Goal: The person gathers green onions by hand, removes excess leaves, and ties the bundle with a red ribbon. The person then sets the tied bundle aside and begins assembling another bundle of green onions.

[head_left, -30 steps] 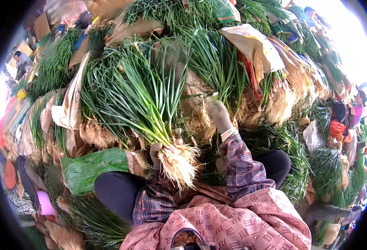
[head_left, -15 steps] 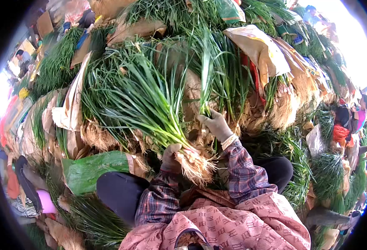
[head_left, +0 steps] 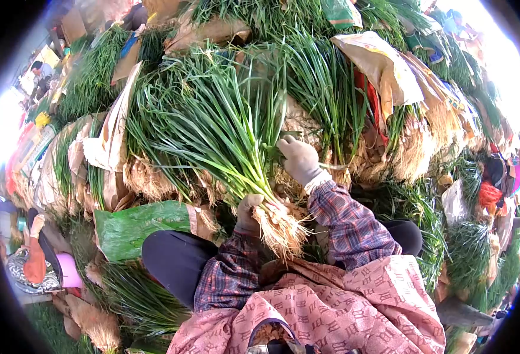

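My left hand [head_left: 248, 213], in a pale glove, is closed round the lower stems of a bunch of green onions [head_left: 251, 168]. Its pale roots [head_left: 282, 229] hang over my lap side, and its long leaves fan up and to the left. To the right of the stems, my gloved right hand [head_left: 300, 158] has its fingers curled in toward the leaves. What those fingers hold, if anything, is too small to make out.
More onion bundles with roots [head_left: 412, 147] lie in rows ahead. A green sack [head_left: 145, 229] lies by my left knee, and a beige sack [head_left: 381, 64] covers bundles at the upper right. Another person's arm [head_left: 35, 251] shows at the left edge.
My right hand held an upright onion stalk half a second ago; that stalk no longer stands apart above it. The hand has moved up and left, beside the bunch in my left hand.
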Demonstrator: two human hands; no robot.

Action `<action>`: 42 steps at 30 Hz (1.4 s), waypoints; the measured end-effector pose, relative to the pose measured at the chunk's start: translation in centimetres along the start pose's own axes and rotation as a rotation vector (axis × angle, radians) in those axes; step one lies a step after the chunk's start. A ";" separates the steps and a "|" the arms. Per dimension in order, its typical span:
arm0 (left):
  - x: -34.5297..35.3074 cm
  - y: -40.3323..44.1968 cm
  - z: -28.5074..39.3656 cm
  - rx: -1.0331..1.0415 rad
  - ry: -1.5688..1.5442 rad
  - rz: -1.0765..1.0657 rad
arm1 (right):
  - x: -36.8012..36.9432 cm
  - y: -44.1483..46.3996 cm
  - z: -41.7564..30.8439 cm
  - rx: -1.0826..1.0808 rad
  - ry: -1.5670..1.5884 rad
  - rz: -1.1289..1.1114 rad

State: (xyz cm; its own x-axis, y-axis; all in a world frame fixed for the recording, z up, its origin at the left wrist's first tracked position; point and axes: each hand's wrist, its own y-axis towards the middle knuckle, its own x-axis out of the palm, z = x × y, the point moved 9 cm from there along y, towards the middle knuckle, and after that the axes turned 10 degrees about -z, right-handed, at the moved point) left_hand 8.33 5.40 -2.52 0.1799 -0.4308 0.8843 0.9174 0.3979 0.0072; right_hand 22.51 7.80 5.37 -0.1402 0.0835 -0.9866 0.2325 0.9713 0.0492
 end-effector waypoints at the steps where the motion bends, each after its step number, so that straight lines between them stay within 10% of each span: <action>1: 0.0 -0.2 0.1 0.042 -0.056 0.039 | 0.5 -0.5 0.5 0.049 0.089 -0.012; 6: 0.9 0.5 0.3 0.099 -0.171 -0.054 | 4.1 -3.3 3.2 0.330 0.485 0.084; 10: 2.5 0.4 1.8 0.193 -0.227 -0.200 | 7.8 -5.0 13.3 0.733 1.630 0.319; 12: 3.4 0.1 2.8 0.231 -0.232 -0.137 | 6.5 -4.6 11.0 0.581 1.893 0.230; 15: 2.9 0.3 2.4 0.208 -0.268 -0.230 | 8.1 -4.5 7.5 0.433 1.213 -0.267; 16: 2.8 0.3 2.2 0.189 -0.281 -0.254 | 11.5 -5.6 5.1 0.704 1.738 -0.374; 18: 2.5 0.3 1.6 0.146 -0.302 -0.302 | 16.9 -3.8 1.8 0.616 1.804 -0.394; 21: 4.0 -0.2 1.8 0.120 -0.326 -0.195 | 12.9 -3.1 -0.6 0.473 1.466 -0.229; 23: 4.3 -0.3 2.1 0.121 -0.365 -0.268 | 14.4 -1.9 1.5 0.406 1.931 -0.007; 25: 3.9 -0.6 2.7 0.128 -0.405 -0.337 | 6.8 -4.4 4.6 0.535 1.123 -0.035; 28: 2.2 -0.2 2.5 0.184 -0.307 -0.306 | 2.6 -6.0 12.3 0.581 1.320 0.445; 32: 1.8 0.2 0.4 0.077 -0.280 -0.281 | 3.1 -7.2 20.3 1.099 0.399 -0.136; 35: 0.9 0.5 0.0 0.114 -0.234 -0.150 | 5.0 -6.7 19.9 0.921 0.183 -0.417; 38: 0.7 1.5 0.0 0.138 -0.091 -0.141 | -0.6 -6.0 13.2 0.616 0.297 -0.142; 40: -0.3 0.9 -0.6 0.068 -0.020 -0.106 | 1.0 -5.4 10.2 0.466 1.150 -0.064; 42: 2.2 0.8 -0.2 0.036 0.003 -0.044 | 2.4 -5.4 5.9 0.444 1.382 -0.365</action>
State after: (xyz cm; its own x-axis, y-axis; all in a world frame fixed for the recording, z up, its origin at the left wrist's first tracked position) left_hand 9.50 4.63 -0.68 0.1404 -0.4510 0.8814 0.9113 0.4069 0.0630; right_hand 26.61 1.48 1.80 -0.9701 0.2428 0.0011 0.2149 0.8609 -0.4612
